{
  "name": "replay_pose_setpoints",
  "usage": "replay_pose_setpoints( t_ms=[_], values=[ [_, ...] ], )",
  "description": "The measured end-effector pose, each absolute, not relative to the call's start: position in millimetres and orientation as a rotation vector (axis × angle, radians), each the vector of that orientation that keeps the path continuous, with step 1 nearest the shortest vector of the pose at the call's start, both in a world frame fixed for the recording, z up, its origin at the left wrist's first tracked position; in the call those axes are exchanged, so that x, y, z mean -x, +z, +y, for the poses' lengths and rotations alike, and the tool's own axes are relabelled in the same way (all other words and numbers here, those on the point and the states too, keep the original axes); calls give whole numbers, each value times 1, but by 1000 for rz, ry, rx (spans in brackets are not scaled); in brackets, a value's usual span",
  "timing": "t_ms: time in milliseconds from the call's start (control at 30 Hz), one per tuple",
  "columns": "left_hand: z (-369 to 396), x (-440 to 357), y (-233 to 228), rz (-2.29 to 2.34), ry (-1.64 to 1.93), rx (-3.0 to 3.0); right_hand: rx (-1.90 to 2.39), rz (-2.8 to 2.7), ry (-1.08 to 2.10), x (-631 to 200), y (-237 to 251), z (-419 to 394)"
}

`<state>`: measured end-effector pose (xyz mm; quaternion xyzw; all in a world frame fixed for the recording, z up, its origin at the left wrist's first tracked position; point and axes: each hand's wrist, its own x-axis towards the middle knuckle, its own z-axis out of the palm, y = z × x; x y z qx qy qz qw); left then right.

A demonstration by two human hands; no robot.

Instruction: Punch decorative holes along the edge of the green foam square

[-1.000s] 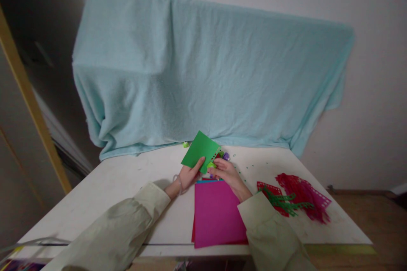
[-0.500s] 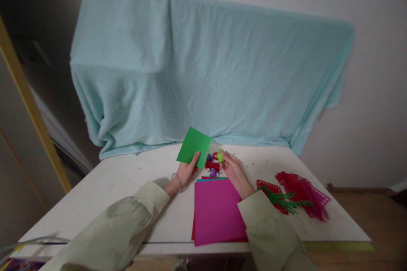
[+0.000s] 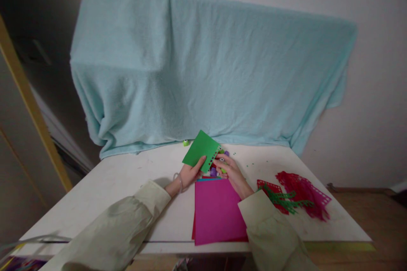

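Note:
My left hand (image 3: 190, 173) holds a small green paper square (image 3: 201, 151) tilted above the white table (image 3: 127, 182); its right edge carries a row of punched holes. My right hand (image 3: 231, 172) grips a small lime-green punch (image 3: 222, 163) pressed against that punched edge. Other small punches, purple (image 3: 213, 172) and red, lie just under the hands. A stack of paper sheets with a magenta sheet (image 3: 218, 211) on top rests in front of me, between my sleeves.
A pile of red, magenta and green punched paper strips (image 3: 294, 197) lies at the right of the table. One small green punch (image 3: 185, 142) sits by the light blue blanket (image 3: 203, 72) draped behind. Tiny green paper bits dot the table near the hands.
Half a second ago my right hand had drawn the lime-green punch away from the green paper; now punch and paper edge are back together, and the paper is tilted up again.

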<state>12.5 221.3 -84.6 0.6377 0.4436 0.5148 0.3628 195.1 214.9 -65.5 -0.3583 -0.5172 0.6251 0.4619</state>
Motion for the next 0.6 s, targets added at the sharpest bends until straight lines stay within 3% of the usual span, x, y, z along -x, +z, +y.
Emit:
replay_pose_setpoints(
  t_ms=[267,600],
  values=[
    [218,-14,-80,1137,1271,-1805,1038,-1566,1274,-193,-66,216],
    [220,-15,-88,1138,1236,-1775,1073,-1563,1243,-193,-70,217]
  ],
)
